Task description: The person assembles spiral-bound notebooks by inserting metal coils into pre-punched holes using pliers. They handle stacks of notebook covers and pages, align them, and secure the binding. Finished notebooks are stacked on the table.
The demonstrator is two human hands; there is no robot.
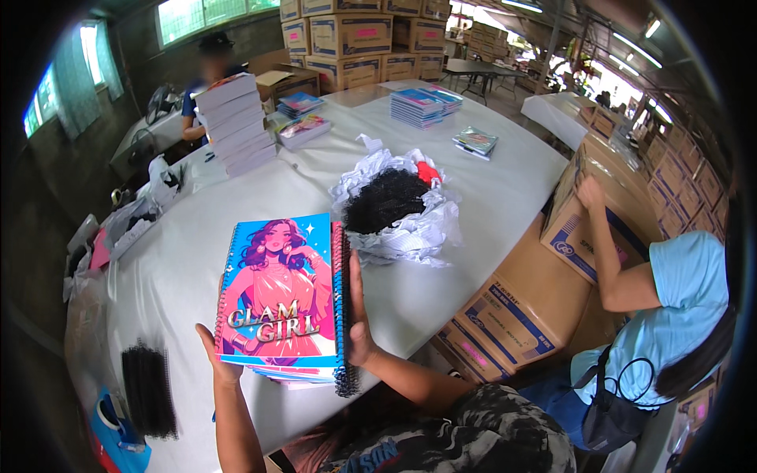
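Between my two hands is a stack of spiral notebooks, the top one with a bright cover of a figure in pink on blue. Black wire coils show along its left and right edges. My left hand grips the lower left side, thumb outward, its other fingers hidden by the stack. At the right side my right hand presses against the coiled edge with its fingers pointing up. Just beyond the stack, a heap of black binding coils lies in crumpled white paper with a red piece on it.
More black coils lie at the near left of the white table. A tall paper stack and notebook piles stand farther back. At right, a person in light blue touches a cardboard box. Another person sits at far left.
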